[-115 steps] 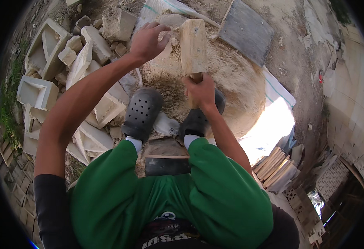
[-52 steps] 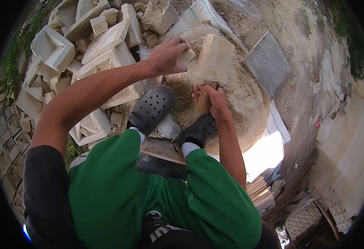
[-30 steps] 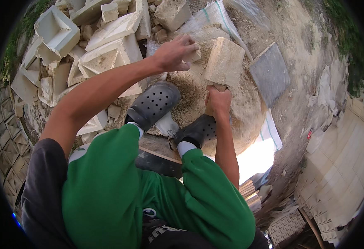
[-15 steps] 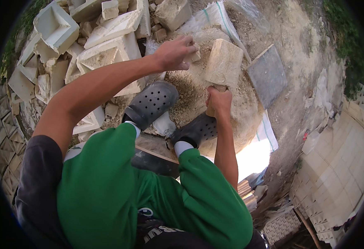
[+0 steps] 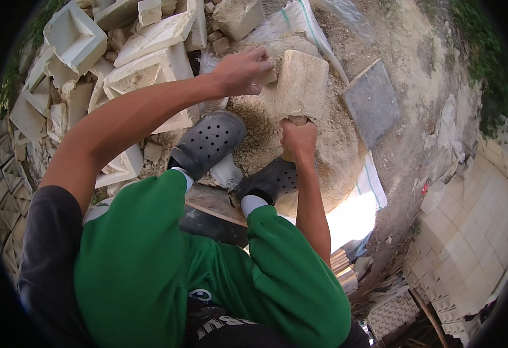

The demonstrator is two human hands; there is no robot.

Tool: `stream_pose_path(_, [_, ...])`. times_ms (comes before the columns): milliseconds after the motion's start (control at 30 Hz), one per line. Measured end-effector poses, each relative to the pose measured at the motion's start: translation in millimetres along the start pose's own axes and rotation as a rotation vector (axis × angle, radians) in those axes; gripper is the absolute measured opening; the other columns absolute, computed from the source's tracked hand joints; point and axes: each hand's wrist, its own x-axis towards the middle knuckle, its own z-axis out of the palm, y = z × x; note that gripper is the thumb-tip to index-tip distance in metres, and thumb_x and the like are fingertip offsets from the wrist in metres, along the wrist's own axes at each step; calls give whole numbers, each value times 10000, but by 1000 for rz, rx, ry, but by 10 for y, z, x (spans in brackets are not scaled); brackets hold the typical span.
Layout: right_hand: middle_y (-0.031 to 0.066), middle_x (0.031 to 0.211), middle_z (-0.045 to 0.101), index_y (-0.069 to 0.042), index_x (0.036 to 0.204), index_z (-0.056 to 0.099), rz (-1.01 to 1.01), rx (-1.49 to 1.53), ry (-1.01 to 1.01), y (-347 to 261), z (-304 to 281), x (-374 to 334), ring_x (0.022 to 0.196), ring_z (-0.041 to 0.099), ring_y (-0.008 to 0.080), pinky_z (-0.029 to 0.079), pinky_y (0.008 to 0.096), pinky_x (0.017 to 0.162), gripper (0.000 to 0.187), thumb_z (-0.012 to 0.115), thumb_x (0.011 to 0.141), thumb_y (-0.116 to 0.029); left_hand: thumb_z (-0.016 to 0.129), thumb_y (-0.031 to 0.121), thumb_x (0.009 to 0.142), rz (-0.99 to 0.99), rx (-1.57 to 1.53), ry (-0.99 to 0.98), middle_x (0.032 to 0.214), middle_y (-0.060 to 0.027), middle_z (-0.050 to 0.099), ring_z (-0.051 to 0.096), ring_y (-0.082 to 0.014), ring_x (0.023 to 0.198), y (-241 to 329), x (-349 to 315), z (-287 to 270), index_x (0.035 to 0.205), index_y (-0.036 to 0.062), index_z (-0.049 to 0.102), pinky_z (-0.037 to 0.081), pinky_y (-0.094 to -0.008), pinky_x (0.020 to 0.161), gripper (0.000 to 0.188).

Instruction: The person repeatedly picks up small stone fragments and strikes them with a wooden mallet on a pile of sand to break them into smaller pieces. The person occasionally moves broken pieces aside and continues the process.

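Note:
My right hand (image 5: 299,139) is wrapped round the handle of a thick, pale, dust-covered wooden mallet (image 5: 302,84), whose block-shaped head points away from me. To its left, my left hand (image 5: 243,71) has its fingers closed on a small pale chunk (image 5: 271,73), mostly hidden behind the fingers. The chunk and the mallet head are close to each other above a mound of crumbled pale rubble (image 5: 338,145). My feet, in dark clogs (image 5: 210,142), rest at the near side of that mound.
Broken pale cast blocks (image 5: 149,72) are heaped at the far left. A grey square slab (image 5: 372,103) lies right of the mound. White woven sacking (image 5: 367,191) shows under the rubble. Pale patterned panels (image 5: 463,232) stand at the right.
The mallet in my right hand has shifted a little left, nearer the chunk. My left hand keeps its hold and has barely moved.

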Motion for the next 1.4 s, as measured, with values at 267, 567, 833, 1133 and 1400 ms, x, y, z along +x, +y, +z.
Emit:
stream_pose_path(267, [70, 594, 586, 33, 833, 624, -250, 494, 102, -402, -289, -286, 468, 579, 175, 467, 334, 457, 167, 719, 829, -105, 818, 193, 726, -16, -18, 11, 1262, -86, 539, 584, -305, 1148, 59, -5, -19, 1247, 115, 618, 554, -412, 884, 564])
stream_pose_path(567, [73, 600, 604, 49, 849, 631, -116, 321, 35, 214, 75, -83, 478, 597, 175, 469, 316, 475, 183, 709, 812, -112, 752, 385, 840, 103, 143, 77, 1090, -85, 625, 580, -278, 1144, 173, 338, 25, 1082, 103, 707, 469, -442, 953, 375])
stream_pose_path(833, [70, 661, 602, 11, 892, 622, -103, 638, -2, 252, -14, -188, 465, 575, 178, 455, 320, 443, 150, 702, 857, -111, 684, 284, 912, 57, 262, -33, 1109, -78, 630, 584, -273, 1115, 285, 577, 93, 1141, 108, 683, 460, -434, 960, 288])
stream_pose_path(1133, [70, 647, 606, 21, 883, 624, -211, 450, 97, 102, -190, -179, 495, 590, 167, 474, 314, 464, 155, 720, 863, -99, 727, 369, 891, 54, 181, 6, 1288, -106, 565, 574, -319, 1192, -78, 337, -248, 1376, 114, 561, 500, -463, 963, 573])
stream_pose_path(1400, [68, 680, 651, 50, 905, 637, -605, 456, 343, 220, -30, 42, 517, 622, 161, 503, 299, 514, 181, 760, 833, -61, 801, 309, 793, 73, 129, -151, 1290, -102, 559, 577, -316, 1206, 51, 200, -147, 1370, 85, 559, 526, -418, 960, 665])
